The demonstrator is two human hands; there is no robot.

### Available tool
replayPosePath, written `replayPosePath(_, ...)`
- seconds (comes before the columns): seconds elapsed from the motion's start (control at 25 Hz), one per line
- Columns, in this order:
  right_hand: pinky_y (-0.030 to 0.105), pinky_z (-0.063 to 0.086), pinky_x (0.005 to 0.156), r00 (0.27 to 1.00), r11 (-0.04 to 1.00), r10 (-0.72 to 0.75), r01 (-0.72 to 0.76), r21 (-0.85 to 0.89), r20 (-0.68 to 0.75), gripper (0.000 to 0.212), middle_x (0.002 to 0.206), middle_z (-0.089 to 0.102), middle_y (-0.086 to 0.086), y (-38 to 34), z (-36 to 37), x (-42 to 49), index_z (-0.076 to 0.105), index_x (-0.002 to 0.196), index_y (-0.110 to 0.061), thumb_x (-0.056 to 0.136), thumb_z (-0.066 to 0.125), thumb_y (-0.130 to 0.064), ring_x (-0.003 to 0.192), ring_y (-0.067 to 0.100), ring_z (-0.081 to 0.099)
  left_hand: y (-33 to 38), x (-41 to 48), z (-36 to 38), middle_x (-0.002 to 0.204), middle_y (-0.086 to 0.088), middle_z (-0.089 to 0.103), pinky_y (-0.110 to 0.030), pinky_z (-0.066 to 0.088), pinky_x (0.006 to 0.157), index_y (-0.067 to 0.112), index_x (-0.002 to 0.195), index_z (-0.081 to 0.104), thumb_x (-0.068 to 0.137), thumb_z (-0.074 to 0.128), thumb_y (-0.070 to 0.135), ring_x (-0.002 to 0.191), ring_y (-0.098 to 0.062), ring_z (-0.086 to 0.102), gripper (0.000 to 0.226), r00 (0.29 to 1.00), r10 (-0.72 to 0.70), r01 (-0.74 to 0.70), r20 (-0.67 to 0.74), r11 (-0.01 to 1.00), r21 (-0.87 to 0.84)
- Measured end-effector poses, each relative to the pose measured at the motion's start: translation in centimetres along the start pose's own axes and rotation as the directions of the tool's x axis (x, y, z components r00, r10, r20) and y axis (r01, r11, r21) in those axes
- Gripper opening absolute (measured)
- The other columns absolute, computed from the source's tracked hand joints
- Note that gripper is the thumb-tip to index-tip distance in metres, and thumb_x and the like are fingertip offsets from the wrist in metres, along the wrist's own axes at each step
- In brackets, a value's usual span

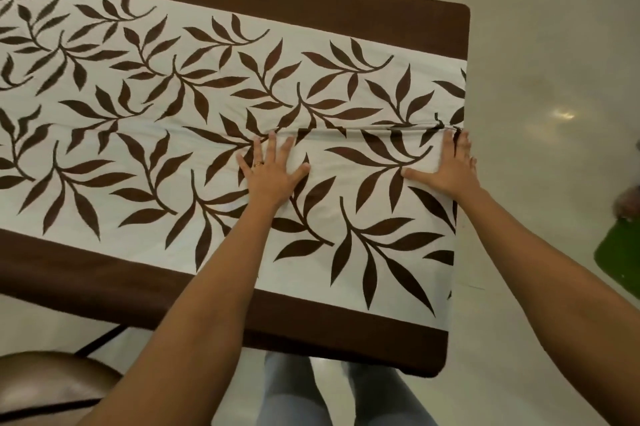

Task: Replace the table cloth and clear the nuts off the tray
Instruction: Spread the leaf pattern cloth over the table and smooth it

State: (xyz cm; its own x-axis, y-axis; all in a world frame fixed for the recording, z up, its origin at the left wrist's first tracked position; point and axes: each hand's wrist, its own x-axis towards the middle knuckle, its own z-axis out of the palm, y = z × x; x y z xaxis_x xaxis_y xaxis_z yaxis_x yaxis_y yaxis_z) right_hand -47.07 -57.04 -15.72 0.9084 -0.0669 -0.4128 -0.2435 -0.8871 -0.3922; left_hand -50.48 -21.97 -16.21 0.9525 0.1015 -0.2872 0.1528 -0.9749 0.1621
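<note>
my left hand (272, 171) lies open, palm down and fingers spread, on the table cloth (145, 121), and my right hand (446, 166) lies open and flat at the cloth's right end, by the table's (363, 15) right edge. neither grips anything. the cloth covers the table lengthwise, left to right. a raised crease (363, 130) runs left to right just beyond both sets of fingertips, touching them, on the far side. the right hand is nearer where the crease meets the edge. i judge the next push goes away from me, across that crease. no tray or nuts are in view.
</note>
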Motion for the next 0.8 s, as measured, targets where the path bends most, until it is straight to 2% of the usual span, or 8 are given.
replayPosePath(0.08,0.049,0.001,0.117,0.999,0.999,-0.035,0.036,0.036,-0.024,0.116,0.161,-0.011,0.011,0.3,-0.8,1.3,0.001,0.153,-0.021,0.07,0.062,-0.076,0.148,0.029,-0.008,0.2,0.5,-0.5,0.162,0.0,-0.011,-0.063,-0.01,0.111,0.041,0.152,-0.005,0.091,0.021,0.071,0.147,-0.029,-0.016,0.073,0.999,-0.008,0.008,0.036,1.0,0.003)
replayPosePath(0.16,0.048,0.016,0.116,0.987,0.978,-0.077,0.102,0.18,-0.14,0.088,0.158,0.015,0.015,0.5,-1.1,2.0,0.022,0.147,-0.013,0.084,0.057,-0.062,0.146,0.032,0.014,0.6,0.6,-0.8,0.162,-0.003,-0.01,-0.063,-0.01,0.112,0.038,0.152,-0.003,0.093,0.023,0.067,0.147,-0.031,-0.014,0.071,0.999,-0.029,0.029,0.028,1.0,0.002)
replayPosePath(0.24,0.044,0.03,0.112,0.943,0.945,-0.074,0.17,0.279,-0.325,0.061,0.143,0.037,0.018,0.8,-1.2,2.1,0.036,0.137,-0.006,0.092,0.049,-0.044,0.133,0.032,0.035,1.9,-0.3,-0.3,0.162,-0.008,-0.005,-0.061,-0.006,0.115,0.032,0.154,0.003,0.097,0.029,0.057,0.148,-0.033,-0.009,0.068,0.996,-0.038,0.036,-0.08,0.999,-0.022)
replayPosePath(0.28,0.042,0.028,0.114,0.93,0.948,-0.07,0.175,0.266,-0.362,0.055,0.145,0.035,0.019,0.4,-1.1,2.7,0.036,0.139,-0.005,0.095,0.046,-0.037,0.134,0.031,0.034,2.4,-0.8,-0.1,0.162,-0.009,-0.002,-0.06,-0.003,0.116,0.03,0.154,0.006,0.099,0.032,0.051,0.148,-0.033,-0.006,0.065,0.989,-0.035,0.028,-0.142,0.998,-0.049)
replayPosePath(0.44,0.045,0.003,0.12,0.976,0.995,-0.063,0.077,0.062,-0.21,0.068,0.161,0.0,0.015,-0.3,-0.2,5.2,0.013,0.153,-0.01,0.1,0.04,-0.042,0.148,0.033,-0.001,4.4,-2.4,2.2,0.162,-0.005,-0.005,-0.055,-0.007,0.118,0.03,0.154,0.006,0.099,0.019,0.055,0.149,-0.03,-0.008,0.062,0.992,-0.022,0.006,-0.124,0.992,-0.123)
replayPosePath(0.6,0.049,0.003,0.119,0.98,0.995,-0.096,0.097,-0.007,-0.173,0.092,0.161,-0.001,0.016,-0.6,-1.8,8.6,0.009,0.153,-0.012,0.087,0.051,-0.059,0.148,0.037,-0.002,4.0,-1.0,2.5,0.162,-0.003,-0.009,-0.053,-0.011,0.117,0.032,0.154,0.0,0.091,0.008,0.07,0.148,-0.028,-0.013,0.074,0.991,-0.045,0.037,-0.128,0.997,-0.065)
replayPosePath(0.72,0.05,0.003,0.118,0.984,0.987,-0.148,0.14,-0.077,-0.101,0.105,0.161,-0.003,0.013,-0.3,-3.5,11.2,0.005,0.154,-0.014,0.074,0.045,-0.07,0.147,0.037,-0.005,3.8,0.2,2.4,0.162,-0.001,-0.008,-0.054,-0.01,0.117,0.035,0.153,0.001,0.091,0.013,0.071,0.148,-0.026,-0.013,0.074,0.989,-0.043,0.036,-0.139,0.998,-0.056)
replayPosePath(0.8,0.052,0.001,0.117,0.985,0.982,-0.163,0.156,-0.108,-0.061,0.106,0.162,-0.005,0.011,-0.2,-4.2,12.7,0.003,0.154,-0.017,0.076,0.048,-0.073,0.147,0.037,-0.009,4.0,0.9,2.0,0.162,-0.001,-0.009,-0.053,-0.01,0.118,0.036,0.153,0.001,0.091,0.016,0.071,0.148,-0.025,-0.014,0.073,0.99,-0.055,0.048,-0.131,0.998,-0.051)
